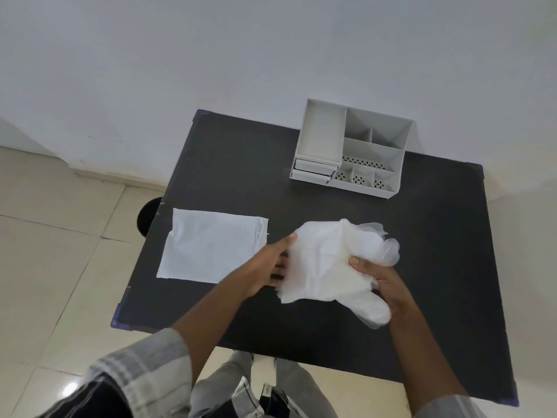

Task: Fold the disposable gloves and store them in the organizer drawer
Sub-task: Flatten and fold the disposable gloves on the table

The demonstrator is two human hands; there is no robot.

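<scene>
A bunch of thin translucent white disposable gloves (328,260) is held above the middle of the black table (226,164). My left hand (271,260) grips the bunch's left edge, thumb on top. My right hand (382,282) pinches its right side, with glove fingers hanging past it at the top right and bottom. The white desk organizer (352,149) stands at the table's far edge; its two small drawers (313,171) at the front left look nearly shut.
A flat white plastic packet (211,247) lies on the table's left part, just left of my left hand. A dark round stool (147,217) shows beside the table's left edge. A white wall is behind, tiled floor to the left.
</scene>
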